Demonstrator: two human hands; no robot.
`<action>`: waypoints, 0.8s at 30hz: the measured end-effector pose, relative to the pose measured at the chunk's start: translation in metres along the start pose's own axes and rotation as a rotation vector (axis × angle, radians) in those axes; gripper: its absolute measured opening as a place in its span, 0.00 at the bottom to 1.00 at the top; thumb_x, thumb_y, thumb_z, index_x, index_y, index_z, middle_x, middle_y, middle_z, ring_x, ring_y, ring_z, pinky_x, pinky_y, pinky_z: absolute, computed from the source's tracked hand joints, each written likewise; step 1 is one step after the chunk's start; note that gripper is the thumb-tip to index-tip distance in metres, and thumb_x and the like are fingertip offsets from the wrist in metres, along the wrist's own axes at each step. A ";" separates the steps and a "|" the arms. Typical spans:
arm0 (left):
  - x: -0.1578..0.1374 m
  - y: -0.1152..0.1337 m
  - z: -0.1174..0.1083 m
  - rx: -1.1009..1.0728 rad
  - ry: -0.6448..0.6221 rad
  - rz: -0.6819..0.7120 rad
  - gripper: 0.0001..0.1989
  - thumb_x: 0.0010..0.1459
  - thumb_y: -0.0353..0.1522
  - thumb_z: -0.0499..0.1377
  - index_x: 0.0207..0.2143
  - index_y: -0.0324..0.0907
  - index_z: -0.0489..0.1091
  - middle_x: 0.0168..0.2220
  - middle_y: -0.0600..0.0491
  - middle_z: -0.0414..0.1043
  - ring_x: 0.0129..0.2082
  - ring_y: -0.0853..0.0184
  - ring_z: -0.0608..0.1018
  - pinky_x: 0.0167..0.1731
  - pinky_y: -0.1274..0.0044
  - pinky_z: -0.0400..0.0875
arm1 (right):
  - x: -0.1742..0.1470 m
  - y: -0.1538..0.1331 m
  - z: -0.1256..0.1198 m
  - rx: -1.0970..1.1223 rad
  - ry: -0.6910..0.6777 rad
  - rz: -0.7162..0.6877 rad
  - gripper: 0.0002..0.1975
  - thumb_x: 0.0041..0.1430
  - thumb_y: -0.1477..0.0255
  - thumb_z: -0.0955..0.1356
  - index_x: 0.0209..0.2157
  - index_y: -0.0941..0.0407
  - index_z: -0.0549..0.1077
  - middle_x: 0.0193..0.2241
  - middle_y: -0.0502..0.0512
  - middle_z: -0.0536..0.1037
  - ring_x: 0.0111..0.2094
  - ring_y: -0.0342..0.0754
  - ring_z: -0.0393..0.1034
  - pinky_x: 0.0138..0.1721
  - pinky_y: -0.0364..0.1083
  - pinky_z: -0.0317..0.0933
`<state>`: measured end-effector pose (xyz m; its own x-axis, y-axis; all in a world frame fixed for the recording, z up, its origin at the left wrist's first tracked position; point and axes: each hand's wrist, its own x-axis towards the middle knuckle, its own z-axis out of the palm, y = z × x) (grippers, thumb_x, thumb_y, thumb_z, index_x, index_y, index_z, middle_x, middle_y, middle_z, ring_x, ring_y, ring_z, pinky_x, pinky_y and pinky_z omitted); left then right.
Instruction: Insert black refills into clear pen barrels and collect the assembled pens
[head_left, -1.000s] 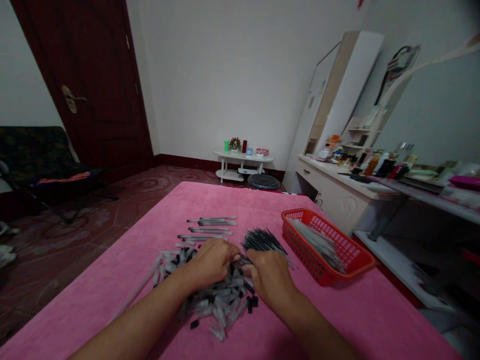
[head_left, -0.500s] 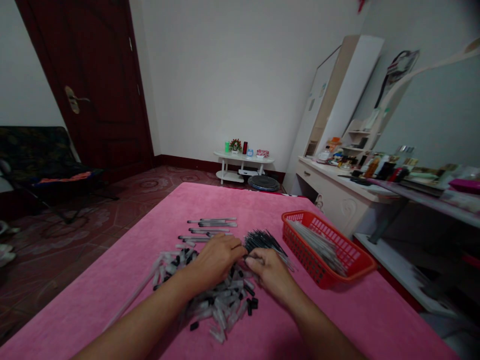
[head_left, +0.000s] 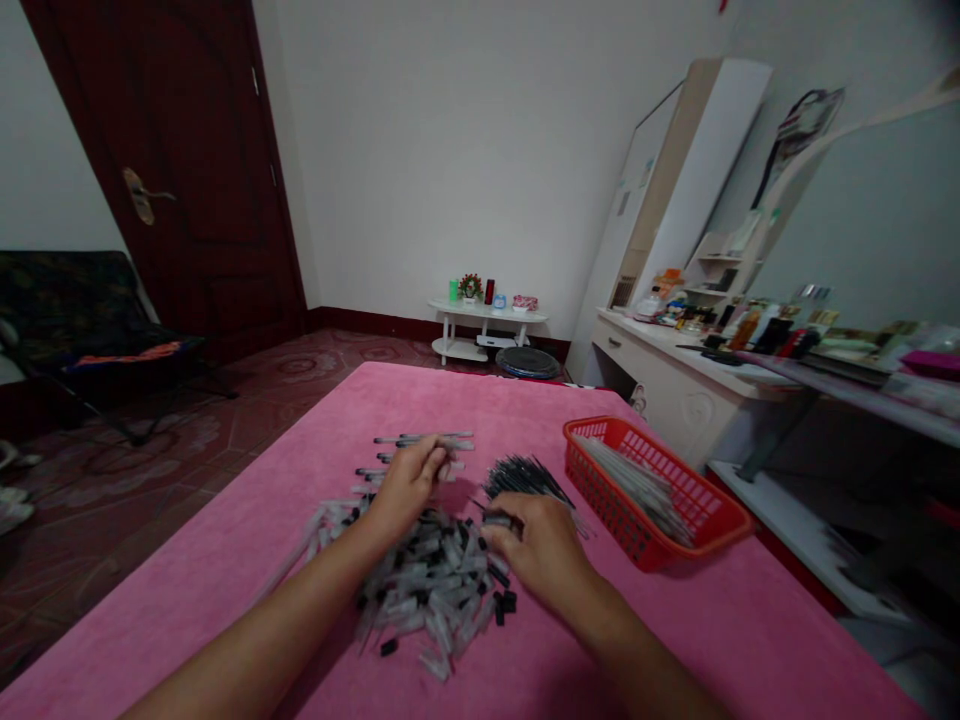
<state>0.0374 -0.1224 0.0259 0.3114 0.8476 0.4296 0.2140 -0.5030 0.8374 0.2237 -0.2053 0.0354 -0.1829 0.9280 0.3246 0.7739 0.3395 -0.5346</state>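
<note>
My left hand is over the near end of several assembled pens, laid roughly parallel. Its fingers are pinched, and blur hides what they hold, if anything. To its right, my right hand is curled around small greyish pen parts, with a thin dark tip sticking out towards the left; their exact kind is unclear. Below and between the hands spreads a heap of clear pen caps mixed with small black plugs. A bundle of dark-tipped ink refills lies just beyond my right hand.
A red plastic basket of clear pen barrels stands on the right of the pink cloth. Beyond the bed-like surface are a small white table, a dresser with bottles and a folding chair.
My left hand has drawn away from my right hand, moving left and forward to the pens. My right hand stays nearly in place, its fingers still closed.
</note>
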 end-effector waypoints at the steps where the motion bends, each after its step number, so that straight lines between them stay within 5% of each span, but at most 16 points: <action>1: 0.002 -0.001 0.000 -0.207 0.045 -0.058 0.10 0.59 0.36 0.49 0.31 0.40 0.64 0.23 0.54 0.69 0.23 0.69 0.72 0.27 0.78 0.64 | -0.001 -0.001 0.005 0.028 -0.027 -0.017 0.03 0.49 0.72 0.69 0.29 0.54 0.76 0.27 0.50 0.77 0.30 0.45 0.68 0.31 0.41 0.53; 4: 0.004 -0.002 0.002 -0.682 0.098 -0.207 0.09 0.55 0.35 0.57 0.35 0.41 0.61 0.33 0.50 0.74 0.30 0.66 0.77 0.33 0.75 0.69 | -0.004 -0.003 0.021 0.129 -0.083 -0.042 0.06 0.47 0.74 0.70 0.31 0.53 0.77 0.30 0.50 0.76 0.32 0.44 0.68 0.32 0.40 0.54; 8: 0.000 -0.003 0.006 -0.934 0.097 -0.341 0.12 0.52 0.30 0.61 0.34 0.41 0.59 0.44 0.45 0.73 0.42 0.61 0.77 0.42 0.70 0.70 | -0.005 -0.003 0.032 0.260 -0.096 -0.029 0.13 0.45 0.74 0.71 0.36 0.52 0.77 0.31 0.49 0.75 0.29 0.42 0.66 0.29 0.39 0.55; 12: -0.002 -0.001 0.010 -0.971 0.117 -0.412 0.08 0.54 0.27 0.58 0.34 0.40 0.59 0.47 0.43 0.71 0.45 0.60 0.76 0.45 0.68 0.69 | -0.001 0.004 0.032 0.393 -0.014 0.089 0.05 0.50 0.70 0.68 0.28 0.57 0.76 0.23 0.48 0.72 0.25 0.42 0.65 0.26 0.39 0.55; 16: -0.004 0.000 0.014 -0.997 0.113 -0.438 0.08 0.54 0.26 0.58 0.35 0.40 0.59 0.44 0.43 0.73 0.44 0.59 0.77 0.46 0.66 0.69 | 0.005 0.015 0.030 0.644 -0.019 0.307 0.19 0.58 0.59 0.60 0.25 0.59 0.69 0.16 0.48 0.68 0.15 0.41 0.61 0.17 0.39 0.52; 24: -0.007 -0.004 0.018 -0.963 0.086 -0.418 0.13 0.51 0.30 0.61 0.35 0.41 0.58 0.42 0.45 0.74 0.44 0.58 0.77 0.46 0.65 0.68 | 0.008 0.017 0.027 0.678 0.082 0.310 0.13 0.52 0.64 0.65 0.22 0.59 0.69 0.14 0.48 0.67 0.14 0.39 0.58 0.16 0.39 0.51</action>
<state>0.0509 -0.1294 0.0135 0.3082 0.9506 0.0356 -0.5487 0.1471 0.8230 0.2186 -0.1881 0.0078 0.0491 0.9911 0.1234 0.2344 0.1086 -0.9660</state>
